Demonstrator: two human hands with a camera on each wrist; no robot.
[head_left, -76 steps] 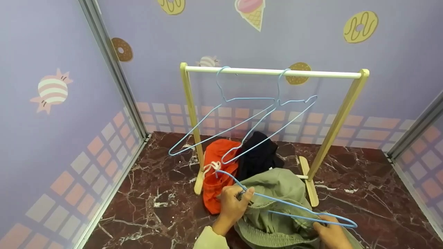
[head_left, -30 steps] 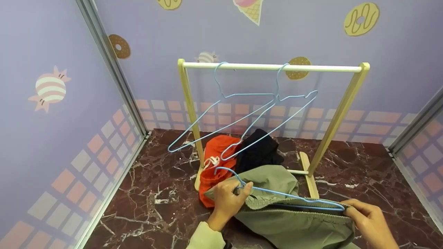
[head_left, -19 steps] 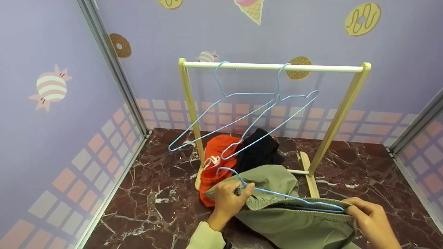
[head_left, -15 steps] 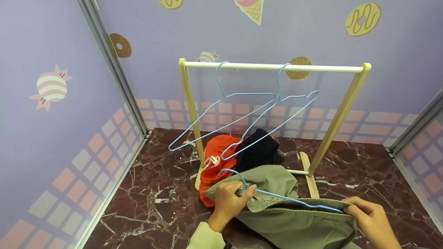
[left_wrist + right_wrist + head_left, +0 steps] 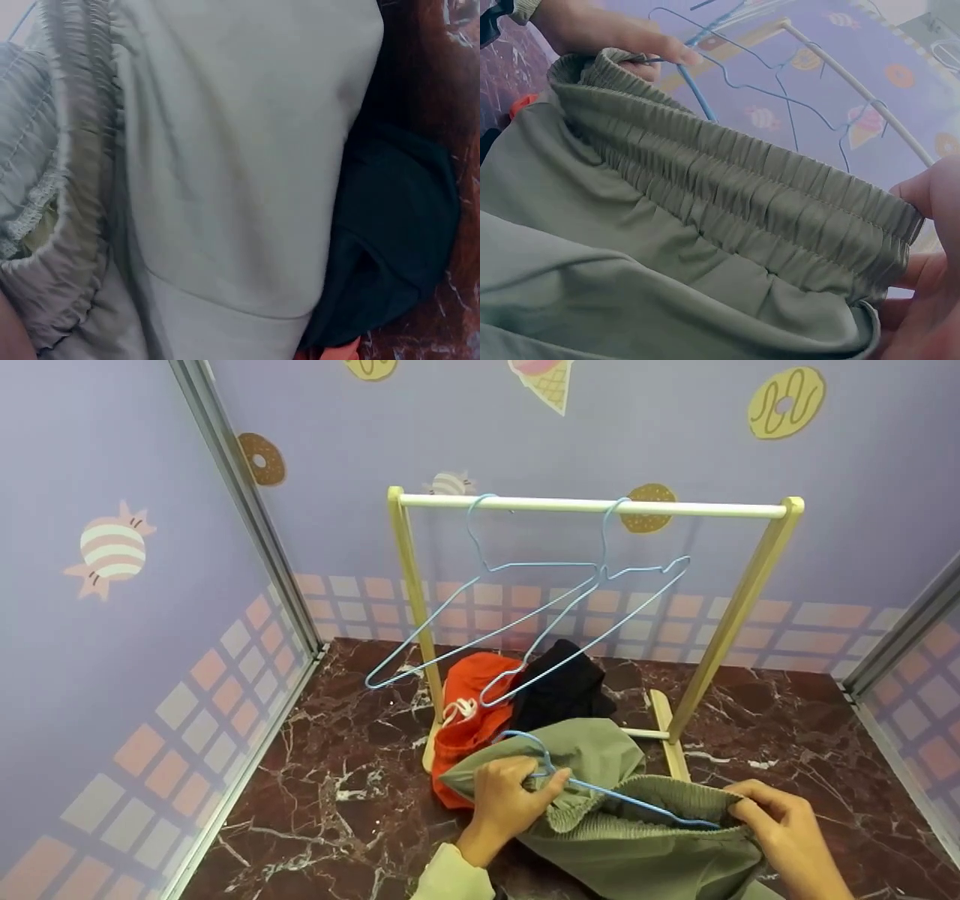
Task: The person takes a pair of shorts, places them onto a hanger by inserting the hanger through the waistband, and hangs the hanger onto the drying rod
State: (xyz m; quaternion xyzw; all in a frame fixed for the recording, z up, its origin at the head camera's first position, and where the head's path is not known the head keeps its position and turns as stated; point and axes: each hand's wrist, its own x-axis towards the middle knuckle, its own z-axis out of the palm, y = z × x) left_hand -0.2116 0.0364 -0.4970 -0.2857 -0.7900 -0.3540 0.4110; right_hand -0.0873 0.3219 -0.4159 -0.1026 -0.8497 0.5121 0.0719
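In the head view my left hand [image 5: 514,802] grips a blue wire hanger [image 5: 622,796] just below its hook. The far arm of that hanger dips inside the waistband of an olive-green garment with elastic waist, likely trousers or shorts [image 5: 645,859]. My right hand [image 5: 784,825] pinches the waistband's right end, and the waistband gapes between the hands. In the right wrist view the gathered elastic [image 5: 727,180] stretches from my right fingers [image 5: 919,274] toward my left hand [image 5: 622,37]. Green cloth [image 5: 232,165] fills most of the left wrist view.
Two blue hangers [image 5: 480,641] hang from the white bar [image 5: 555,504] of a small wooden rack. Beneath it an orange garment with white drawstring [image 5: 476,690] and a black garment [image 5: 566,686] lie on the marbled floor [image 5: 315,810]. Patterned wall panels [image 5: 112,660] enclose the area.
My right hand has moved from the hanger's end to the waistband. The hanger's right arm has slipped inside the waistband, and my left hand with the hanger has shifted slightly right.
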